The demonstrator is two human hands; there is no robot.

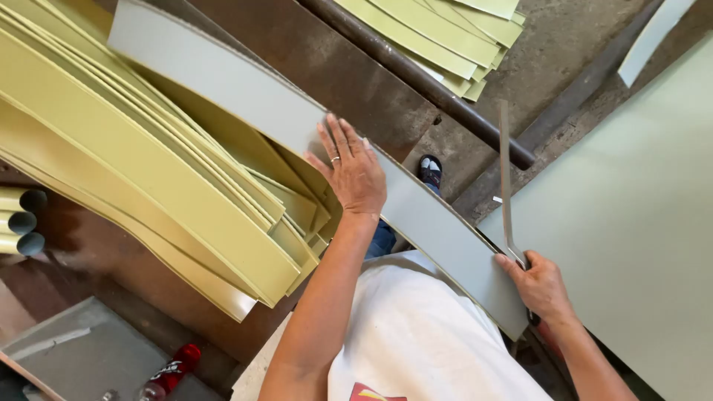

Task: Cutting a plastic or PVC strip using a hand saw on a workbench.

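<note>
Head view, looking down over a white shirt: the left hand (350,172) lies flat, fingers spread, palm down on a long grey-green strip (297,141) that runs slantwise across the scene. It presses on the strip and does not clasp it. The right hand (541,286) is closed on the strip's near end, thumb on top and the fingers curled under the edge, out of sight. A thin grey offcut (505,178) stands up from just beside that thumb; it may be pinched in the same grip, but the angle does not show this clearly.

Outward of the flat left palm, and partly under the strip, lies a fanned stack of yellow-green strips (148,186), well within reach. Beyond the left fingertips, across a dark metal bar (416,74), a second pile of yellow-green strips (438,33) rests. Directly outward of the right-hand grip spreads a large pale green sheet (639,223), its edge just beside the knuckles. Between the two hands, below the strip, a dark shoe (430,170) shows on the concrete floor (557,52). Behind the left forearm a red bottle (174,367) lies on a grey tray (82,349).
</note>
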